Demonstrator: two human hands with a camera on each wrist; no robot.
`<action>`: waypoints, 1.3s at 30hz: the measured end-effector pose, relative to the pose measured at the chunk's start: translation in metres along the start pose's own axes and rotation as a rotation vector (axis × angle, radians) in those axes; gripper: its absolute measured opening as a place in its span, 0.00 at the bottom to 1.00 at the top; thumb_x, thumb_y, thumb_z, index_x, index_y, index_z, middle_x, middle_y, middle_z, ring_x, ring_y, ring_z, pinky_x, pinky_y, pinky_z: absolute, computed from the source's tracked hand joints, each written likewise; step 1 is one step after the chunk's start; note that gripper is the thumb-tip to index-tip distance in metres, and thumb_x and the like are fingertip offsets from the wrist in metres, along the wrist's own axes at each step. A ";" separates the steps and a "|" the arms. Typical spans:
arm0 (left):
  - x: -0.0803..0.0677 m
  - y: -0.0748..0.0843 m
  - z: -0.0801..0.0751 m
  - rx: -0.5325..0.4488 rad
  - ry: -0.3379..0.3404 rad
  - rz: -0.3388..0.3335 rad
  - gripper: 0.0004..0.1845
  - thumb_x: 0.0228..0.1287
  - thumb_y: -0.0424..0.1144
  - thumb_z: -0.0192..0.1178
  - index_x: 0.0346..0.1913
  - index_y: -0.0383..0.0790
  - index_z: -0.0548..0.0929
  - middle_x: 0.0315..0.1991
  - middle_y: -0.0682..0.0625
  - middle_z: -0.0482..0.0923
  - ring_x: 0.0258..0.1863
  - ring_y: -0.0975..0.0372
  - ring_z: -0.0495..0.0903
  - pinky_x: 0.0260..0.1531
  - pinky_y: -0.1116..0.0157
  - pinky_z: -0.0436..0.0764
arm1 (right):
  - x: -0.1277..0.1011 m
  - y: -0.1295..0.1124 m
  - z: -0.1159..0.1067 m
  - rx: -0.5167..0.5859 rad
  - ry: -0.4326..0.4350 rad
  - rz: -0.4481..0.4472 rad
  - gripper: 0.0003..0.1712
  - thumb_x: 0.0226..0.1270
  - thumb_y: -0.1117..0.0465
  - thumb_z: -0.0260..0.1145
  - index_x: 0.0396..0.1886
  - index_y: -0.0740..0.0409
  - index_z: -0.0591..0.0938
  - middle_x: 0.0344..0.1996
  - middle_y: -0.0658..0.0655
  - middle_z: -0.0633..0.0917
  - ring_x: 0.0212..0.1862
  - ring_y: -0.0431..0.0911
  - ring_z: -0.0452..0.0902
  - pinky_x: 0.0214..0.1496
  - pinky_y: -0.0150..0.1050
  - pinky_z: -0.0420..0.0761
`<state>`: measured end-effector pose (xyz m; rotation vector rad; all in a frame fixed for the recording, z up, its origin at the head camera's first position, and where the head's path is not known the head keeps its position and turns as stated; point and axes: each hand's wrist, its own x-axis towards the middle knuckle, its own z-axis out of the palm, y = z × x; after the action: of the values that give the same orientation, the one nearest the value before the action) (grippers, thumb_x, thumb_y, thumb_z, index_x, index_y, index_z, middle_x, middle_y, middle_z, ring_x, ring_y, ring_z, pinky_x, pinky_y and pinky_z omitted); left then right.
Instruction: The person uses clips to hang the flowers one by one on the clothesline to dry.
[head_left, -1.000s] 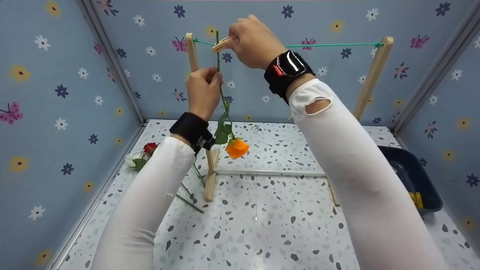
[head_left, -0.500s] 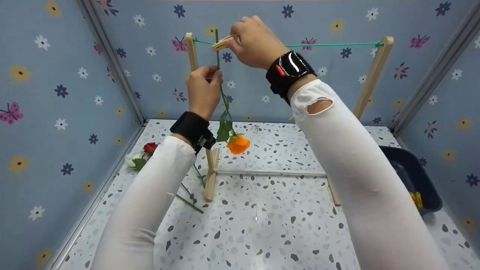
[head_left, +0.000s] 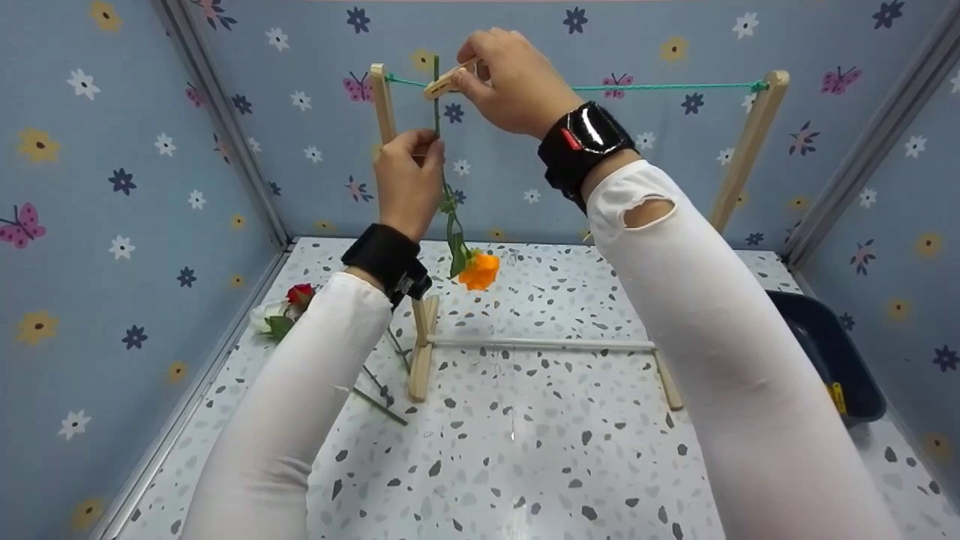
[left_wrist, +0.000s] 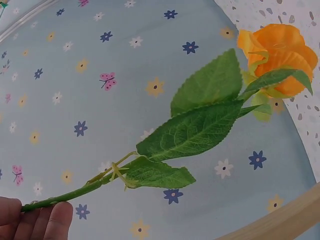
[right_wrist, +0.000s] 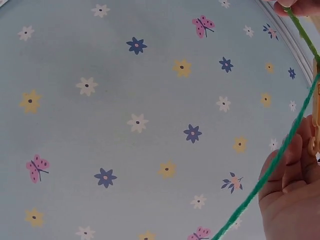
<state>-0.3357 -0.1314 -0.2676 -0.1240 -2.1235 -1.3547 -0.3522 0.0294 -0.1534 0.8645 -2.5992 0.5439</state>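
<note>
Below green line (head_left: 660,89), rose (head_left: 478,270) head-down.

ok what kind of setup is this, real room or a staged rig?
Looks like a staged tabletop booth, not a real room: wallpapered panels with flowers and butterflies joined by metal corner rails, a speckled terrazzo-style floor, and a miniature wooden drying rack with a green string line.

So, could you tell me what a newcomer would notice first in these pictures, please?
The orange rose hanging head down from a green string stretched across a wooden rack. The left hand pinches its stem while the right hand holds a wooden peg at the string. More roses lie on the speckled floor at left.
</note>
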 end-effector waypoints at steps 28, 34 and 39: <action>-0.024 -0.010 -0.024 0.127 -0.033 0.079 0.15 0.79 0.43 0.65 0.51 0.32 0.89 0.45 0.39 0.91 0.44 0.51 0.89 0.49 0.56 0.85 | -0.060 0.037 -0.006 0.090 0.263 -0.133 0.23 0.84 0.56 0.66 0.66 0.68 0.81 0.52 0.67 0.82 0.51 0.55 0.77 0.59 0.39 0.77; -0.035 -0.025 -0.032 0.130 -0.032 0.084 0.14 0.79 0.41 0.66 0.49 0.31 0.89 0.42 0.38 0.90 0.41 0.50 0.88 0.45 0.59 0.82 | -0.098 0.059 -0.001 0.118 0.269 -0.218 0.19 0.82 0.59 0.67 0.60 0.71 0.84 0.39 0.68 0.82 0.37 0.53 0.73 0.43 0.33 0.69; -0.051 -0.035 -0.032 0.124 -0.060 0.084 0.13 0.78 0.40 0.67 0.49 0.30 0.88 0.41 0.38 0.89 0.39 0.50 0.88 0.44 0.60 0.83 | -0.132 0.085 -0.001 0.130 0.307 -0.260 0.15 0.79 0.62 0.69 0.53 0.72 0.86 0.33 0.67 0.82 0.32 0.48 0.72 0.39 0.28 0.69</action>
<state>-0.2936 -0.1628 -0.3136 -0.2036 -2.2206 -1.1810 -0.3058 0.1581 -0.2311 1.0501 -2.1559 0.7131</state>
